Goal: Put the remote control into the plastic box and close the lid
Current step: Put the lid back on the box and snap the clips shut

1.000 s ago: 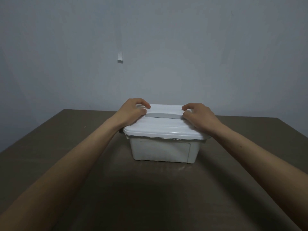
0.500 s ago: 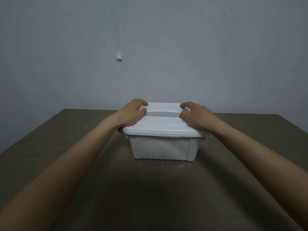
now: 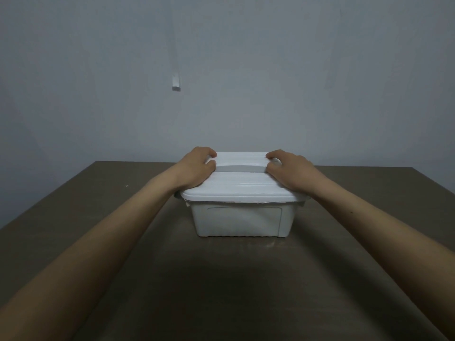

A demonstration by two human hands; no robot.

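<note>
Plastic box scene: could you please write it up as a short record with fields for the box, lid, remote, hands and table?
plastic box: white, upright on the table
lid: white, seated on the box, level along the front rim
remote control: not in view
left hand: on the lid's left end, fingers curled beside the handle
right hand: on the lid's right end, fingers curled beside the handle
table: dark brown
</note>
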